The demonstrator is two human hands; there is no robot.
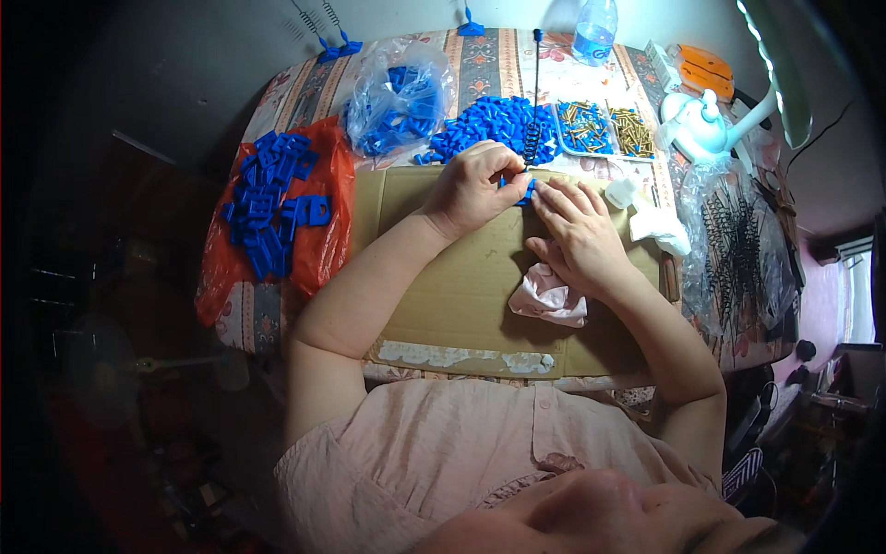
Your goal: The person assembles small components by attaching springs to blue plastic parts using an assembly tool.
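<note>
On the cardboard sheet [434, 286] in front of me is a small blue plastic base [527, 194], partly covered by my fingers. A thin black rod with a coiled spring section [532, 138] rises upright from it, with a dark knob at its top. My left hand [475, 189] is closed in a pinch at the rod's lower end, just under the coil. My right hand [581, 231] lies with its fingers stretched out, their tips touching the base's right side. A crumpled pale pink cloth [551, 297] rests below my right palm.
Left lies a red plastic bag [328, 226] bearing blue bases. Behind are a clear bag [406, 69] of blue parts, a blue pile [489, 129] and a tray [604, 157] of screws. A small white bottle [620, 192], a lamp [697, 125] and bagged black springs [738, 240] stand right.
</note>
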